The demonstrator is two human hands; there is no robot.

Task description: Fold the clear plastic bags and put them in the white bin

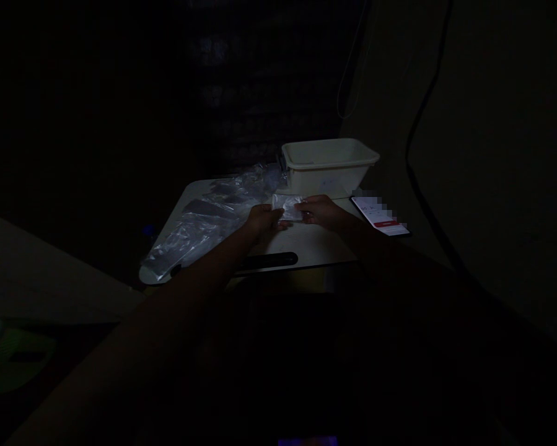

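Between my two hands is a small, folded clear plastic bag (288, 204), held just above the white table (320, 244). My left hand (263, 218) grips its left side, thumb on top. On the right side, my right hand (323, 210) pinches it with the thumb over the front. Whether anything lies inside the folded plastic is too dim to tell. Several loose clear plastic bags (204, 226) spread over the table to the left of my hands. Behind my hands stands a cream plastic tub (327, 176); its bottom is hidden from here.
A phone with a lit screen (380, 217) lies at the table's right side. A dark slot (271, 260) runs along the near edge. One dark cable (412, 155) hangs down the right wall. A green basket (15, 356) is at the lower left. The room is very dark.
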